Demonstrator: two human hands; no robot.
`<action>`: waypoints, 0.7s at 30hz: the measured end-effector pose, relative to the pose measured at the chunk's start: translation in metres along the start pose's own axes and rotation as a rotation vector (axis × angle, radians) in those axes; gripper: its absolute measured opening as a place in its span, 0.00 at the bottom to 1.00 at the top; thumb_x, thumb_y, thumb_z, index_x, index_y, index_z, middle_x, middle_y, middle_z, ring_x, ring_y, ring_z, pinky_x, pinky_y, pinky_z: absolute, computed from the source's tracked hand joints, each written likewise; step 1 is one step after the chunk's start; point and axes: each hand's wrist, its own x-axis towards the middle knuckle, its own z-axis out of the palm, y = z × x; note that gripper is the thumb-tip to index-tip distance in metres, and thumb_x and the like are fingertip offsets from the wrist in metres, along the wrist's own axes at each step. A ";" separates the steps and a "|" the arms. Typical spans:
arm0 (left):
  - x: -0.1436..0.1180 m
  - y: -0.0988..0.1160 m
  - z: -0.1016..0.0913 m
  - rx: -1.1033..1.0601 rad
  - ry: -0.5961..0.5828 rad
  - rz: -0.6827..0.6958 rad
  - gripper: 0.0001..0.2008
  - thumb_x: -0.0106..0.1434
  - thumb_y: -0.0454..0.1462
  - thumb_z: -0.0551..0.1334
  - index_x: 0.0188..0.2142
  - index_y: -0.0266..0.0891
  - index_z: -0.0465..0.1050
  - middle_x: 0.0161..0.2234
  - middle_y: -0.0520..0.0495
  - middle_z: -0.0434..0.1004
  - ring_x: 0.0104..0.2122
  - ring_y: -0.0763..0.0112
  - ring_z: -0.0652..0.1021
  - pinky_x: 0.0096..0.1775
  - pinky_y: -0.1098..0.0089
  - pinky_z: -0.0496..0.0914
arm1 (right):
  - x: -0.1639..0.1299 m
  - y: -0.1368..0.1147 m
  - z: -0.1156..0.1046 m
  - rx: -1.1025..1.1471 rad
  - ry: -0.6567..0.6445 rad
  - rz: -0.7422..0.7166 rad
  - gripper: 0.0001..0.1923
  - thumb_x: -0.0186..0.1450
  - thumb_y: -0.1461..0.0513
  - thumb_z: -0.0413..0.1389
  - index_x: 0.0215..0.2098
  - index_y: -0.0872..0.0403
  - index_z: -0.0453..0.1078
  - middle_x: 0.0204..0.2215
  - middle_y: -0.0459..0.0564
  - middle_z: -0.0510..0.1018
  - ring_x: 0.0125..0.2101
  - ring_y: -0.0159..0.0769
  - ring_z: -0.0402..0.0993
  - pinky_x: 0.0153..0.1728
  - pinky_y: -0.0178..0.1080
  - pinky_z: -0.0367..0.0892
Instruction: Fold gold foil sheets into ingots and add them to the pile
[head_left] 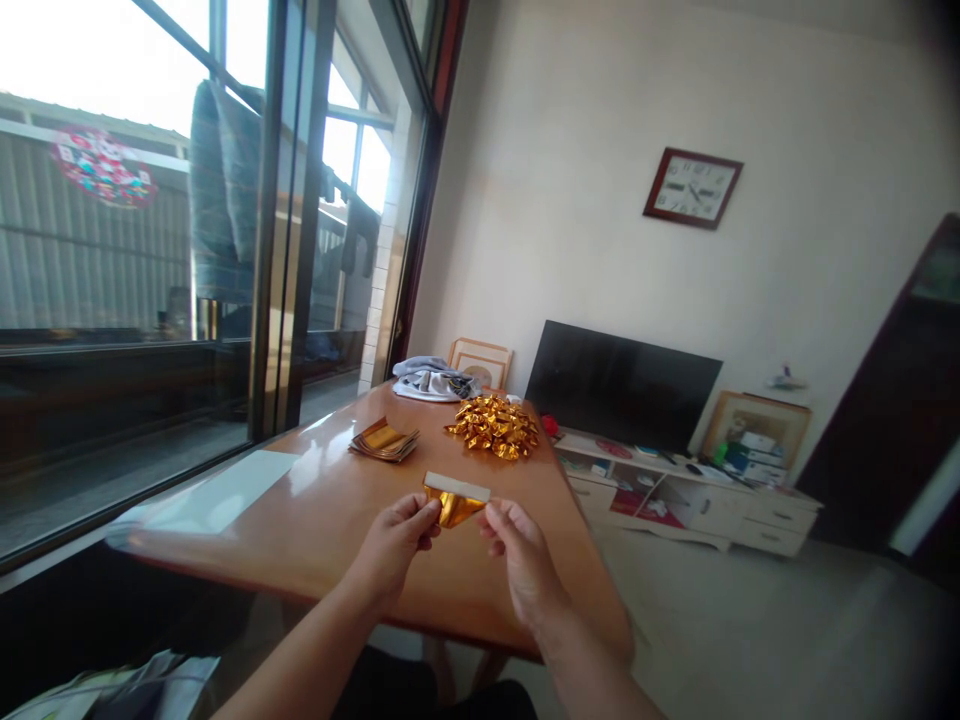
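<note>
Folded shiny gold foil paper with pale top band [454, 510] sits directly between left hand [394, 540] and right hand [523, 560] over glossy brown table [330, 530], long axis side-to-side, thumb and fingers pinching each end, hands about equally near.

A small piece of gold foil paper [454, 510] is held out level between the fingertips of the left hand [399, 535] and the right hand [521, 553], one at each end, above the brown table [330, 515]. A pale matte strip runs straight along its far edge; nearer, the shiny gold part narrows, its ends slanting inward, with creases and bright glints across its surface
</note>
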 end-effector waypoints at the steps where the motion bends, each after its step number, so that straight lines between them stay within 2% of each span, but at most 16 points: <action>1: -0.009 0.002 0.002 -0.014 0.000 0.006 0.19 0.60 0.51 0.69 0.29 0.38 0.70 0.26 0.53 0.69 0.26 0.74 0.67 0.31 0.72 0.61 | -0.009 0.000 0.005 0.042 -0.033 0.005 0.22 0.65 0.45 0.62 0.44 0.53 0.76 0.37 0.53 0.81 0.35 0.40 0.74 0.32 0.37 0.65; 7: -0.058 0.019 0.014 -0.036 -0.035 0.031 0.16 0.61 0.49 0.69 0.31 0.39 0.73 0.31 0.51 0.73 0.32 0.72 0.71 0.33 0.73 0.65 | -0.044 -0.023 0.027 0.191 -0.025 -0.051 0.17 0.63 0.49 0.66 0.37 0.54 0.74 0.25 0.44 0.74 0.25 0.31 0.64 0.26 0.34 0.60; 12: -0.087 0.032 0.024 -0.181 -0.032 0.009 0.17 0.58 0.48 0.72 0.37 0.40 0.73 0.36 0.50 0.77 0.35 0.71 0.78 0.32 0.74 0.66 | -0.062 -0.038 0.032 0.108 0.004 -0.129 0.16 0.63 0.49 0.65 0.36 0.53 0.75 0.26 0.43 0.76 0.27 0.32 0.68 0.30 0.35 0.65; 18: -0.103 0.037 0.033 -0.304 -0.065 -0.024 0.17 0.60 0.47 0.72 0.41 0.40 0.73 0.35 0.52 0.78 0.25 0.79 0.76 0.24 0.78 0.61 | -0.077 -0.047 0.036 -0.019 0.036 -0.280 0.14 0.66 0.50 0.62 0.35 0.53 0.73 0.27 0.44 0.76 0.28 0.33 0.68 0.31 0.35 0.65; 21: -0.104 0.035 0.036 -0.359 -0.044 -0.030 0.17 0.58 0.43 0.74 0.41 0.39 0.75 0.35 0.51 0.79 0.28 0.77 0.80 0.26 0.78 0.66 | -0.079 -0.047 0.034 -0.089 0.059 -0.336 0.14 0.67 0.51 0.61 0.35 0.53 0.72 0.28 0.45 0.77 0.29 0.35 0.69 0.31 0.36 0.65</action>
